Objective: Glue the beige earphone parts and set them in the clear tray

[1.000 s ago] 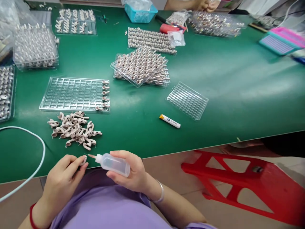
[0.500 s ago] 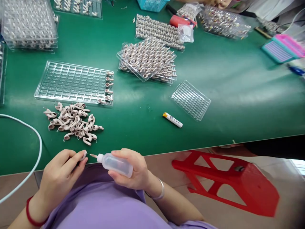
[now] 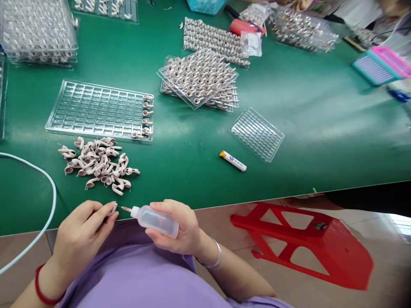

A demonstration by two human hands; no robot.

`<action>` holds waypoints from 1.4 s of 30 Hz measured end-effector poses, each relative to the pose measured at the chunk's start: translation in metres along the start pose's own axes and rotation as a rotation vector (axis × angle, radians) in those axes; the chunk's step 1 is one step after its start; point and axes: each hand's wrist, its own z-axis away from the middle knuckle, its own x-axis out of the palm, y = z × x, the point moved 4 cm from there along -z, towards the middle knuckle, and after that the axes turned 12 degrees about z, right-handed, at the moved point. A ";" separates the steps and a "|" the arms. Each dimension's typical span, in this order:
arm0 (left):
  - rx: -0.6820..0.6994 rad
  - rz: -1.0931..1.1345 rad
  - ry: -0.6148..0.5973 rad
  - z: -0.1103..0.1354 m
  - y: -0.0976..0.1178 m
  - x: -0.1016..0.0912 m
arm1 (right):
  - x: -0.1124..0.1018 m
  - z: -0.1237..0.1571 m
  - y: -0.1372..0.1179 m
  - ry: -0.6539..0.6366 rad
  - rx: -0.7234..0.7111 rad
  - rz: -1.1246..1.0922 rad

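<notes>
My left hand (image 3: 86, 229) is closed in a pinch on an earbud shell (image 3: 113, 208), mostly covered by the fingers. My right hand (image 3: 176, 226) grips a translucent squeeze bottle (image 3: 157, 220), tilted on its side, its thin needle tip pointing left at the shell. Whether the needle touches the shell I cannot tell. Just beyond my left hand lies a loose pile of beige earbud shells (image 3: 102, 162). Behind the pile sits a clear compartment tray (image 3: 96, 107), with several shells along its right end.
Stacked trays of shells (image 3: 199, 79) stand mid-table, another stack (image 3: 38, 34) far left. A small clear tray (image 3: 257, 134) and a white marker-like tube (image 3: 233, 161) lie to the right. A white cable (image 3: 48, 188) curves at left. A red stool (image 3: 321, 244) is below the table edge.
Both hands, the shell and the bottle hold nearly the same positions. Only a slight shift of the view shows.
</notes>
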 end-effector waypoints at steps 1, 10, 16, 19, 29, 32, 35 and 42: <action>-0.006 0.005 -0.001 0.000 0.000 0.000 | -0.001 0.001 0.001 -0.001 0.017 -0.017; -0.015 0.182 -0.101 -0.007 0.024 -0.008 | 0.012 -0.001 0.012 -0.136 0.725 -0.771; 0.080 0.279 -0.098 -0.010 0.047 -0.009 | 0.043 0.002 -0.008 -0.100 0.967 -1.294; 0.112 0.323 -0.079 -0.012 0.052 -0.009 | 0.051 0.004 -0.016 -0.108 0.985 -1.414; 0.133 0.389 -0.039 -0.014 0.060 -0.007 | 0.057 0.006 -0.021 -0.185 0.881 -1.592; 0.134 0.403 -0.041 -0.011 0.061 -0.007 | 0.058 0.005 -0.022 -0.189 0.864 -1.609; 0.136 0.412 -0.036 -0.008 0.061 -0.007 | 0.058 0.005 -0.025 -0.172 0.871 -1.634; 0.135 0.393 -0.001 -0.007 0.060 -0.006 | 0.058 0.005 -0.029 -0.154 0.911 -1.627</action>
